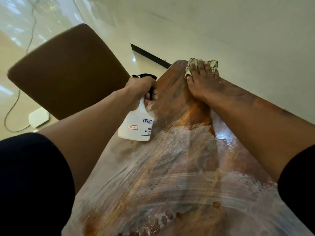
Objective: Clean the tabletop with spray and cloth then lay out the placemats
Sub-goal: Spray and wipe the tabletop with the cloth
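A glossy brown wooden tabletop (170,176) fills the lower middle, streaked with wet white smears and droplets. My left hand (142,89) grips the black trigger head of a white spray bottle (136,126), held just above the table's left edge. My right hand (202,80) lies flat, fingers spread, pressing a pale checked cloth (212,64) onto the far corner of the table. No placemats are in view.
A brown chair back (68,72) stands left of the table. On the shiny tiled floor behind it lie a white box (39,117) and a thin cable (15,103). A cream wall runs along the table's right side.
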A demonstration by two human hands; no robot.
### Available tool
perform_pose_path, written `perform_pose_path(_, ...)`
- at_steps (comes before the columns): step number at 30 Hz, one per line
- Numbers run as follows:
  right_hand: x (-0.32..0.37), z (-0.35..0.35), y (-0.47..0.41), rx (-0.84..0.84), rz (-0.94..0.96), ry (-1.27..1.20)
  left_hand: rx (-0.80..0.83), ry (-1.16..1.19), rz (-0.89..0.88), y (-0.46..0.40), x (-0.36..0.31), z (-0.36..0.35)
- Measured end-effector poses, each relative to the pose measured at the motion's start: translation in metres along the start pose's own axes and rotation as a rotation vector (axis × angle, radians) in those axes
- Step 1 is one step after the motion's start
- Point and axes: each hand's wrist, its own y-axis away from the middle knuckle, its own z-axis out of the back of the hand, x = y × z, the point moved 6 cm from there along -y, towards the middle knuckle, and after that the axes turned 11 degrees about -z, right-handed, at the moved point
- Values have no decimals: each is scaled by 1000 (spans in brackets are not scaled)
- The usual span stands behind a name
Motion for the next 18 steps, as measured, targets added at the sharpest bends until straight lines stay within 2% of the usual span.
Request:
perform_pose_path(4,51,-4,-7,22,65,-1,26,-38,29,-2,12,11)
perform_pose_path(7,91,-15,11,33,218,38,20,-29,37,-6,21,17)
perform_pose_path(11,101,-22,25,86,324,33,-13,-16,31,-3,27,16)
perform_pose_path(13,90,-17,17,94,256,-12,-31,-7,28,-2,27,14)
perform_pose_path(18,36,-4,-9,2,-135,-131,-54,-7,23,3,27,8)
